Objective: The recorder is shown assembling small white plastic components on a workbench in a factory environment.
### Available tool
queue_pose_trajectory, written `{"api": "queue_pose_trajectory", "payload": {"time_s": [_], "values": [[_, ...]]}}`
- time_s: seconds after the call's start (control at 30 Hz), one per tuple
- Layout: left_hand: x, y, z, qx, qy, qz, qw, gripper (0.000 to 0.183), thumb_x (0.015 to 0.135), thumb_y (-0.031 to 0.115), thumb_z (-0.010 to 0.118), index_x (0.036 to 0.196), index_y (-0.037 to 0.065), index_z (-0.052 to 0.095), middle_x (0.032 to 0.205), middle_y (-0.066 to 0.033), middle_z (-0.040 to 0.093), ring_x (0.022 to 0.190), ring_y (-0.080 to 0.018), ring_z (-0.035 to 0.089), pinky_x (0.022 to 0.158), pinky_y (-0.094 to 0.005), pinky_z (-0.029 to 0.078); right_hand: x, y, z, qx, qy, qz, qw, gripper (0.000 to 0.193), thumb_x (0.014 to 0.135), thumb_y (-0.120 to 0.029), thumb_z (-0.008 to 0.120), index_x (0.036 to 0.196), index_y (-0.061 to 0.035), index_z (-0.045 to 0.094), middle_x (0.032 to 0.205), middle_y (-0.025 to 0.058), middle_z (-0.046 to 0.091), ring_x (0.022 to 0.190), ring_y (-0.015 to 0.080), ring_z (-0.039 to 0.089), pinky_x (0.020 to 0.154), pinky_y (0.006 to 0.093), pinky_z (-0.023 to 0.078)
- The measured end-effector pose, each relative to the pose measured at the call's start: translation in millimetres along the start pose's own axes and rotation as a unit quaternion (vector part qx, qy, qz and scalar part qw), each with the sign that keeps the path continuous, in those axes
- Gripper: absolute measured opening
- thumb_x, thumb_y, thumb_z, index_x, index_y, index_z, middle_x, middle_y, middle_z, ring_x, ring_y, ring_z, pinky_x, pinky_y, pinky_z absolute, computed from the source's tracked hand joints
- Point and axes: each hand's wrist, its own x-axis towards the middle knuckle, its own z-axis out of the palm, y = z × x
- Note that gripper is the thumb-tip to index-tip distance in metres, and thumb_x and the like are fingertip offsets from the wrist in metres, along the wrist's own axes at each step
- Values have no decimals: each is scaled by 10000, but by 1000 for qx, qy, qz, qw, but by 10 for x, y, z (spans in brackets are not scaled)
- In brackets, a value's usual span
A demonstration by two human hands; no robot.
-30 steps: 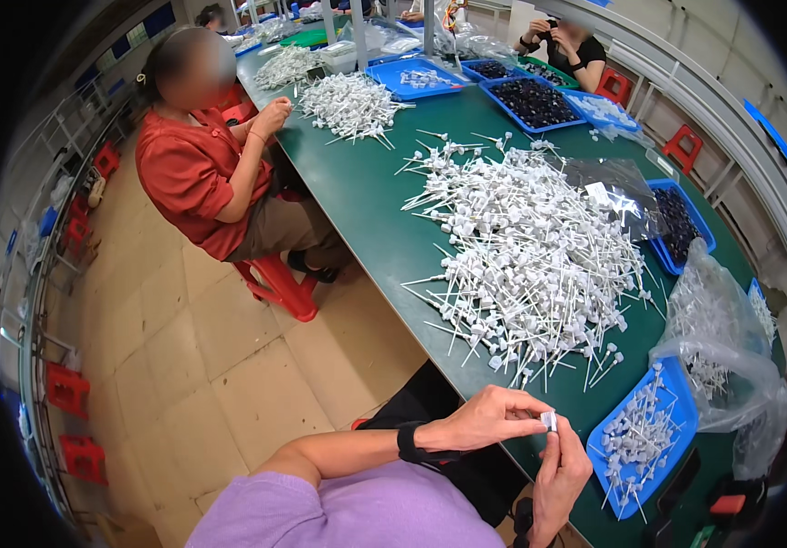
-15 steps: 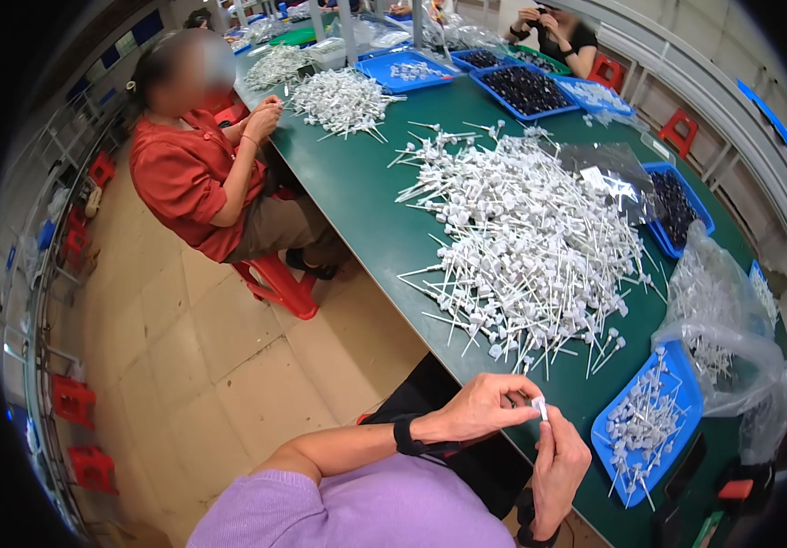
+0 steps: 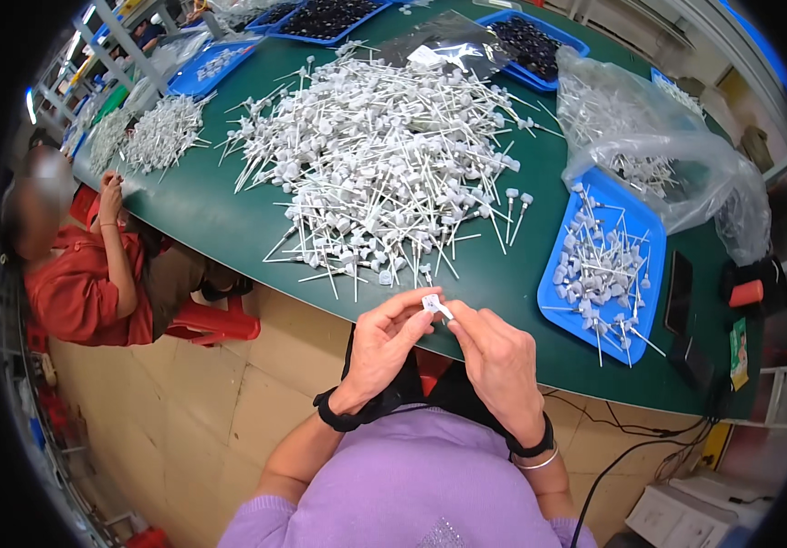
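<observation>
My left hand [image 3: 382, 345] pinches a small white plastic pump head [image 3: 431, 302] between thumb and fingers, in front of me at the table's near edge. My right hand [image 3: 501, 361] grips the same piece at its narrow stem, partly covering it. Just beyond both hands lies a big heap of similar white pieces [image 3: 384, 164] with squarish heads and thin tubes. To the right of my hands, a blue tray [image 3: 553, 297] bears more of them, some poking over its rim.
A clear plastic bag [image 3: 695, 169] of white pieces stands behind the tray. Far trays hold dark parts [image 3: 526, 44]. A phone-like dark slab [image 3: 678, 290] and a red object [image 3: 747, 292] lie at right. At left, a person in red [image 3: 92, 292] sits by another heap.
The view has swung to the right, so the heap and tray appear farther left. Both my hands still hold the white pump head, now with its head turned more toward me.
</observation>
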Motion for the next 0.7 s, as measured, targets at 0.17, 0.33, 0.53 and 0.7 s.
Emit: {"api": "queue_pose_trajectory", "payload": {"time_s": [0.17,0.33,0.53,0.7], "values": [[-41,-40,-1,10,10,20,1000,315,987,38,615,1295,-29,611,1213,-94,664,1064,-133,643,901,-271,529,-22,43,15,-9,-2,-8,1000,215,935,-138,657,1149,-148,641,706,92,529,543,311,580,482,416,442],[-11,5,15,66,8,32,997,318,994,33,592,1307,-20,613,1244,-107,615,1088,-139,620,919,-269,522,-41,-11,-18,-25,1,-10,1000,253,898,-120,698,1149,-129,672,691,92,518,539,296,554,495,400,426],[-15,33,57,107,-8,76,991,320,1008,33,560,1319,-27,603,1281,-120,575,1117,-150,598,923,-265,511,-45,10,-26,-60,-8,-17,998,239,932,-148,658,1170,-137,638,724,80,550,541,291,611,476,401,476],[-23,37,67,135,3,85,987,314,1005,39,562,1307,-25,614,1281,-126,573,1110,-163,597,921,-275,514,-46,-1,-19,-50,-9,-10,999,245,938,-154,653,1182,-134,637,725,87,551,547,302,614,480,408,479]]}}
